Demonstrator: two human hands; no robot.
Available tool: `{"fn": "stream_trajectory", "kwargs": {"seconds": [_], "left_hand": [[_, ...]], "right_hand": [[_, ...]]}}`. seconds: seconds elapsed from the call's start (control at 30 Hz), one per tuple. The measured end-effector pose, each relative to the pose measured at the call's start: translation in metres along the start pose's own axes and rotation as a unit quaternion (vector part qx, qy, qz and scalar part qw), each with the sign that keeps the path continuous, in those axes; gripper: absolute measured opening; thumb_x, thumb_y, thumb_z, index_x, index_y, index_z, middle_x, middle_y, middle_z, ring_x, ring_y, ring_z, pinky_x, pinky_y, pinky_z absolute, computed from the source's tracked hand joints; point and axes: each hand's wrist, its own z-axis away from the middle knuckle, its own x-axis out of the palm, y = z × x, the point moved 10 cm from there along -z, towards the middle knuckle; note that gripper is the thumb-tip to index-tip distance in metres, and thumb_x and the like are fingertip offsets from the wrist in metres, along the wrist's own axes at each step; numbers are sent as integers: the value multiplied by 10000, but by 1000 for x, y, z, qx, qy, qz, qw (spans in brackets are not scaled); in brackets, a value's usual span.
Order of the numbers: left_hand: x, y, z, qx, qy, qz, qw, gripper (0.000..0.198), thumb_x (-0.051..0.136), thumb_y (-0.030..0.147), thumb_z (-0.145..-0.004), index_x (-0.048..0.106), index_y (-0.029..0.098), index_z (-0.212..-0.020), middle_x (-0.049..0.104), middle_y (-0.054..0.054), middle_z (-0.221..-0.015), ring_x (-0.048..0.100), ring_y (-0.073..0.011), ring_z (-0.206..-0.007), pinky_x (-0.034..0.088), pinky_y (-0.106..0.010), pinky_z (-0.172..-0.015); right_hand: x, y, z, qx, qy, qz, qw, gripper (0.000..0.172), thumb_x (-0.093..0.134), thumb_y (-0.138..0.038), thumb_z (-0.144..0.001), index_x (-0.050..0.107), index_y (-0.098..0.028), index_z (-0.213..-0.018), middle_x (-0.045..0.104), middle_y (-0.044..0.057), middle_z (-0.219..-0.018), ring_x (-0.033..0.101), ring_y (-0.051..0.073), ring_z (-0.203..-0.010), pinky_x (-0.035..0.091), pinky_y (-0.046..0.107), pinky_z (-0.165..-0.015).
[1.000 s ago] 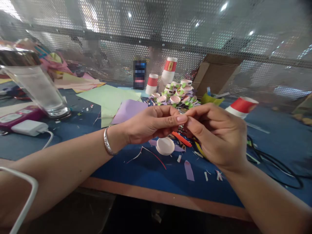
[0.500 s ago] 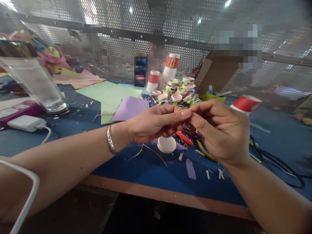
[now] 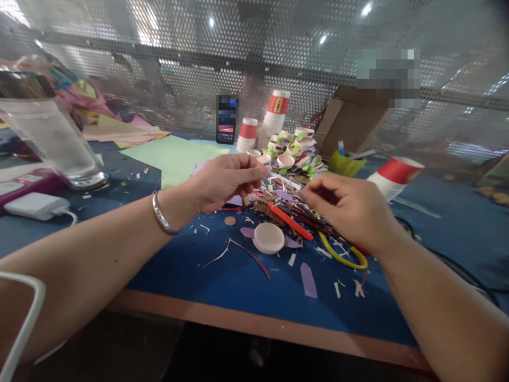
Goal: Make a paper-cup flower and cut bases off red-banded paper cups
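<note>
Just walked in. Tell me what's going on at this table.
A person works at a blue table littered with paper scraps. The left hand is pinched shut, thumb to fingertips; whether it holds anything is too small to tell. The right hand hovers apart from it, fingers curled over an orange stick and yellow-handled scissors. A white round cap lies on the table just below the hands.

Paper scrap pile [image 3: 278, 197]: mixed colours, loose, heaped on the blue table top [image 3: 222, 276]. Orange-red strip [image 3: 289, 221]: lies slanted on the pile's near edge. White round cap [image 3: 269, 237]: flat, just in front (purple scraps [image 3: 248, 232] tucked beneath it).
</note>
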Motion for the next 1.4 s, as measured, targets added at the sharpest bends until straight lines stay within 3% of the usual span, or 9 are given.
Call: {"fn": "stream_trajectory", "kwargs": {"seconds": [0.13,0.27,0.5,0.83,1.07,1.17,1.23,1.3,1.4], "left_hand": [[-2,-1,0,9,29,-21,999,231,670,95,-932,621,122,-708,592,33,-601,504,-23,-476,382,-162,-474],[-7,3,1,30,69,-30,997,258,661,79,-914,615,132,-667,580,31,-578,509,-28,-480,382,-169,-484],[-11,4,1,43,92,-54,993,323,611,76,-904,551,160,-598,532,32,-556,456,-30,-474,344,-188,-474],[-9,2,1,50,68,-81,993,298,753,38,-795,550,151,-608,526,42,-550,472,-40,-508,357,-191,-511],[-5,7,3,52,43,-138,988,306,748,109,-822,536,169,-609,542,34,-530,505,-63,-481,377,-218,-517],[5,10,6,40,-57,-283,957,178,781,124,-772,622,170,-707,647,1,-595,591,-110,-540,384,-230,-542],[10,4,10,20,-133,-407,903,92,758,118,-768,686,174,-757,667,5,-616,589,-122,-557,358,-236,-550],[8,1,15,11,-173,-505,845,82,739,100,-750,730,181,-759,685,3,-661,592,-131,-615,344,-241,-579],[4,-5,18,-5,-200,-553,809,140,760,134,-730,781,196,-854,692,6,-725,580,-136,-647,337,-248,-607]], "right_hand": [[39,5,5,6,-160,69,985,169,627,-364,-918,664,-210,-860,695,21,-710,599,164,-608,412,299,-572],[55,3,10,-2,-215,136,967,97,629,-283,-888,651,-202,-936,711,41,-758,604,175,-606,390,304,-574],[48,-7,9,-13,-178,89,980,243,612,-235,-868,623,-228,-1111,676,-8,-726,603,170,-608,404,294,-587],[23,-5,5,21,-86,-140,986,139,635,-253,-914,683,-256,-1044,613,-48,-673,550,118,-535,414,261,-517],[23,-3,3,28,-98,-96,990,192,688,-371,-906,743,-248,-1043,729,13,-922,607,138,-669,453,289,-603],[22,2,4,42,-91,-104,990,219,687,-395,-907,735,-243,-1056,730,10,-872,611,143,-638,465,304,-605],[21,5,4,46,-85,-106,990,215,687,-393,-906,729,-241,-1052,727,2,-814,616,147,-625,466,306,-601],[19,5,4,37,-73,-93,992,189,686,-365,-905,729,-242,-1041,740,4,-827,640,156,-663,473,308,-622],[16,3,3,21,-61,-66,996,168,683,-338,-905,732,-250,-1040,765,14,-941,675,167,-735,493,315,-668]]}}
